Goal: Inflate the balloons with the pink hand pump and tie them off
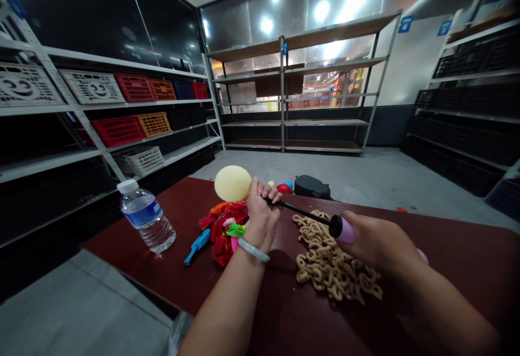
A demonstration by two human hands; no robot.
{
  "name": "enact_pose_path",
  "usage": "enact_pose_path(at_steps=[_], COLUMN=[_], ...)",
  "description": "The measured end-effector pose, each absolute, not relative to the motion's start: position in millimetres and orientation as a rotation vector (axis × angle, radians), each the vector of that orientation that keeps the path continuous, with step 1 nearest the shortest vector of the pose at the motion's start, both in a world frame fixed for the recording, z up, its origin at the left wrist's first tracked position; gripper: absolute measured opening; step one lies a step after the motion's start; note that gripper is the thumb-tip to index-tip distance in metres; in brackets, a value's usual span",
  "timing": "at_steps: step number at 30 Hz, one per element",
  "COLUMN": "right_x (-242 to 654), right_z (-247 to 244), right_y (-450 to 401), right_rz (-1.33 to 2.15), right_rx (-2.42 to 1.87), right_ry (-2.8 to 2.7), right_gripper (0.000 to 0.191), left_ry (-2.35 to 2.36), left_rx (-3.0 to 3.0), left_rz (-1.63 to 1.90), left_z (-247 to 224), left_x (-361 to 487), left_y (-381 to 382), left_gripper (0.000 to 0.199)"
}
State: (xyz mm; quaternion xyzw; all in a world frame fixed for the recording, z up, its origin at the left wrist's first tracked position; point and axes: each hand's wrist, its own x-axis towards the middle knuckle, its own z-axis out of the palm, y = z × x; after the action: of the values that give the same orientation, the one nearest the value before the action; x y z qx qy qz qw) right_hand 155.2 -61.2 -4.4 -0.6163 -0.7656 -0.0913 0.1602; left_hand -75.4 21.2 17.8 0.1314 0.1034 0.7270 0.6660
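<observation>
A pale yellow inflated balloon [233, 183] sits at the far edge of the dark red table [162, 280], against the fingers of my left hand [264, 204]. That hand is closed around the balloon's neck and the tip of a black pump rod; the neck itself is hidden by the fingers. My right hand [371, 237] grips the pump's light purple body [346, 230], to the right. Below the pump lies a heap of tan curled pieces [333, 269]. Left of my left wrist is a pile of uninflated balloons [223, 242], red, green and pink, with a blue balloon [197, 245] beside it.
A water bottle [146, 216] stands at the table's left. Past the far edge are a dark bag [312, 187] and a red balloon [284, 188]. Shelves [325, 123] line the back wall; shelves with coloured crates [122, 130] stand at left.
</observation>
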Motion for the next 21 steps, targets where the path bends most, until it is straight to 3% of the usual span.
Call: enact_pose_path(at_steps=[3,10,17,21], right_x=[165.9,154.4,126.8,115.2], right_z=[-1.1,-4.5,-3.0,-2.5], right_y=[-59.3,-67.1,-76.4,-79.3], right_rz=[-0.173,-0.376,-0.348,-0.350], right_rx=[-1.829,-1.938,-1.959,-1.962], right_ry=[-2.267,-2.242,-2.218,-2.228], right_gripper=[0.026,0.050,0.032,0.038], left_ry=[0.245,0.208,0.264,0.302], left_rx=[0.269,0.230,0.237,0.270], left_rz=[1.678,1.620,1.459,1.433], left_z=[18.9,5.8,-7.5,-9.9], left_x=[-82.7,-54.3,-6.6,0.3], left_y=[26.6,15.3,-18.2,-25.0], left_gripper=[0.044,0.043,0.044,0.046])
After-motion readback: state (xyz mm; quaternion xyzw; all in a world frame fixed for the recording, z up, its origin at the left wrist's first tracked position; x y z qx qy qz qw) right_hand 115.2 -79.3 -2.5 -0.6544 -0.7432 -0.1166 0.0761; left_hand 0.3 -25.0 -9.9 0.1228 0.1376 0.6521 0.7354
